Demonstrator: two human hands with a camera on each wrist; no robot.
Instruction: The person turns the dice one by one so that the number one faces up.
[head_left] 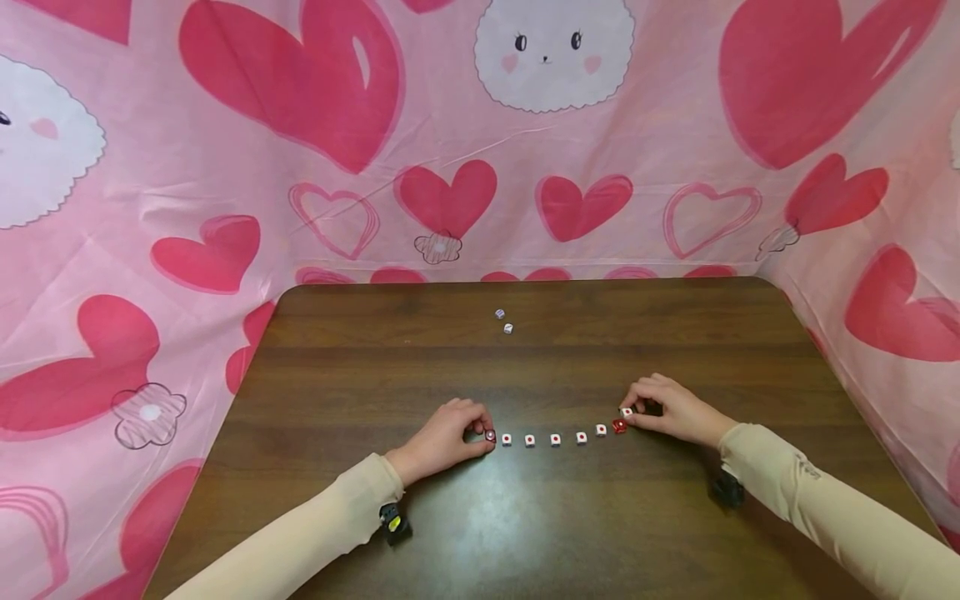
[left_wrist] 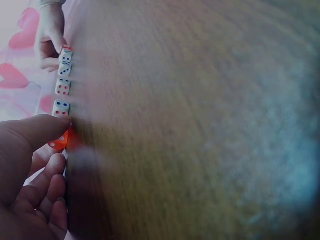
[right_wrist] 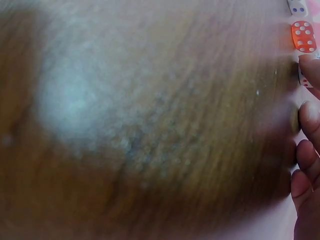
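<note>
A curved row of small dice runs across the wooden table (head_left: 480, 517). My left hand (head_left: 444, 439) pinches a red die (head_left: 491, 436) at the row's left end between thumb and fingers; in the left wrist view this die (left_wrist: 59, 142) shows orange-red below the thumb. At the other end my right hand (head_left: 671, 410) pinches a white die (head_left: 627, 412) with a red dot on top. Just beside it lies another red die (head_left: 619, 426), also seen as a red die (right_wrist: 304, 37) in the right wrist view. Between the hands sit several white dice, among them a middle die (head_left: 556, 440).
Two more white dice, a nearer one (head_left: 508, 328) and a farther one (head_left: 500, 314), lie toward the table's back edge. A pink cloth (head_left: 517, 142) printed with hearts hangs behind and at both sides of the table.
</note>
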